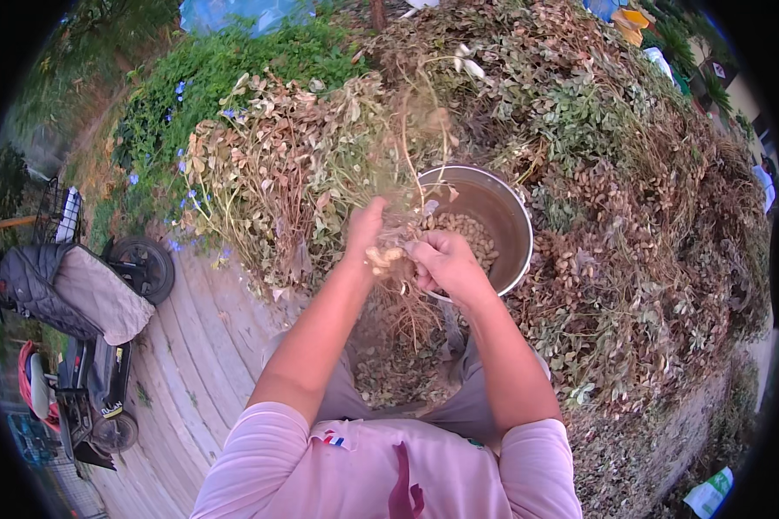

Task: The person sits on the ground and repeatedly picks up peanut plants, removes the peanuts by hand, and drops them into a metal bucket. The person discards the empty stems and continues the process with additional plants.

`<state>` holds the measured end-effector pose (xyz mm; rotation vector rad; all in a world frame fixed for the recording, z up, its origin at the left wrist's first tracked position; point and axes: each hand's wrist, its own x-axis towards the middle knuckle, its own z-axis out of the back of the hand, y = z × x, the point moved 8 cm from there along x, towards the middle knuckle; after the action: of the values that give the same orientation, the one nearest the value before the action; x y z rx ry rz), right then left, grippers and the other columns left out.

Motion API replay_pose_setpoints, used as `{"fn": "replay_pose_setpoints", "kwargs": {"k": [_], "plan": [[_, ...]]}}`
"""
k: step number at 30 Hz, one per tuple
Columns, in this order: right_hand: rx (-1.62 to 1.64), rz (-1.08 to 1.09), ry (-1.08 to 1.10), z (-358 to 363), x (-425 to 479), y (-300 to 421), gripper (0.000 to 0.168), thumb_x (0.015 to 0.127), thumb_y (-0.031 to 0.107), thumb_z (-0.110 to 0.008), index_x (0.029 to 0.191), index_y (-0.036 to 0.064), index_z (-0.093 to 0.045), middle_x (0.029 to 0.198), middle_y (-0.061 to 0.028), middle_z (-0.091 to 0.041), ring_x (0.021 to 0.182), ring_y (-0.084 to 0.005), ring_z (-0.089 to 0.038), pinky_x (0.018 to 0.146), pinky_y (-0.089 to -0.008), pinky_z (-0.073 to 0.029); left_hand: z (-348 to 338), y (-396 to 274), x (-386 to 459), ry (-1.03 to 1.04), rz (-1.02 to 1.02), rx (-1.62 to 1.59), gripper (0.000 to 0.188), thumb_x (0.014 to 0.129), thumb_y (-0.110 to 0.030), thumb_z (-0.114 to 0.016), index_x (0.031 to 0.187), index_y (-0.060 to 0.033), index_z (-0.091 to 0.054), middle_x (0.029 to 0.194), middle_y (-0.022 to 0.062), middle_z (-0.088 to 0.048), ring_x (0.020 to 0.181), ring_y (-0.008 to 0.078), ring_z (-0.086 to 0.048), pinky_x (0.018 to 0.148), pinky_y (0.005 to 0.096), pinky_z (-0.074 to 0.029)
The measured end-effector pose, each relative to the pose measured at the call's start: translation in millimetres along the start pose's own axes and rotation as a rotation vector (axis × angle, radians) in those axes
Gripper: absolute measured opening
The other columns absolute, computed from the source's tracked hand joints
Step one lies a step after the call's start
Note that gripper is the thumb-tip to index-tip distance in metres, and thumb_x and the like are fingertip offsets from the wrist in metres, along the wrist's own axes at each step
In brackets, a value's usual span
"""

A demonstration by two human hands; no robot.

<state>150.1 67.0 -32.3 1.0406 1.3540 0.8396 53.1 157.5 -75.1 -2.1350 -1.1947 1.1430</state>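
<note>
My left hand (363, 235) grips the stems of a dried peanut plant (399, 214), whose leafy end points away from me and is blurred. Thin roots (415, 318) hang from its near end, between my knees. Pale peanut pods (384, 258) cluster on it just beside my left hand. My right hand (446, 265) has its thumb and fingers pinched together at the plant's right side, next to those pods. What lies between these fingertips is hidden. Just beyond my right hand stands a round metal bucket (513, 224), with many loose peanuts (464, 233) at its bottom.
A big heap of dried peanut plants (597, 168) surrounds the bucket's far and right sides. More plants (253, 168) lie at left, by green growth with blue flowers (180, 91). An electric scooter (97, 370) with a quilted cover (71, 285) stands on the paving (182, 363).
</note>
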Motion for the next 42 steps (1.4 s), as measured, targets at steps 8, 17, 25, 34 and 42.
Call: {"fn": "replay_pose_setpoints", "kwargs": {"k": [8,17,25,34,42], "plan": [[0.113,-0.015,0.353,-23.9,-30.6,12.7,0.018,0.085,0.017,-0.063,0.073,0.005,-0.062,0.055,-0.0009,-0.057,0.05,-0.009,-0.059,0.046,-0.021,-0.048,29.3,-10.4,17.2,-0.216,0.05,0.115,0.026,0.087,-0.017,-0.047,0.099,0.0045,-0.056,0.081,0.0157,-0.064,0.064,0.0274,-0.066,0.055,0.0407,-0.058],[-0.554,0.381,-0.506,116.0,2.9,17.8,0.046,0.08,0.022,-0.072,0.118,0.0,-0.06,0.11,-0.0165,-0.064,0.091,-0.0212,-0.065,0.079,-0.0334,-0.052,22.4,-22.5,18.1,-0.188,-0.21,0.257,0.056,0.089,-0.043,-0.059,0.101,0.0111,-0.053,0.093,0.019,-0.062,0.078,0.0235,-0.065,0.066,0.0365,-0.054],[-0.989,0.391,-0.241,-8.1,-15.5,24.3,0.058,0.073,0.034,-0.075,0.119,0.004,-0.054,0.109,-0.0184,-0.058,0.09,-0.0367,-0.062,0.078,-0.0424,-0.052,9.4,6.7,27.8,0.03,-0.082,0.375,0.072,0.086,-0.056,-0.059,0.111,0.0116,-0.052,0.099,0.017,-0.063,0.084,0.0228,-0.064,0.074,0.0366,-0.054],[0.195,0.19,-0.214,25.6,13.4,5.3,0.034,0.087,0.006,-0.063,0.119,0.001,-0.054,0.09,-0.0008,-0.062,0.073,-0.0049,-0.056,0.056,-0.019,-0.045,-10.3,-1.8,2.0,0.321,0.078,0.232,0.03,0.091,-0.024,-0.058,0.098,0.0051,-0.056,0.084,0.0137,-0.066,0.065,0.0184,-0.066,0.048,0.0295,-0.053],[-0.149,0.45,-0.182,13.0,12.3,9.5,0.041,0.079,0.005,-0.07,0.117,0.001,-0.057,0.089,0.0005,-0.059,0.073,-0.005,-0.053,0.065,-0.0204,-0.046,2.3,-0.5,2.7,0.174,0.033,0.239,0.017,0.085,-0.014,-0.06,0.09,0.0018,-0.056,0.081,0.0103,-0.06,0.067,0.0197,-0.062,0.058,0.0351,-0.055]]}}
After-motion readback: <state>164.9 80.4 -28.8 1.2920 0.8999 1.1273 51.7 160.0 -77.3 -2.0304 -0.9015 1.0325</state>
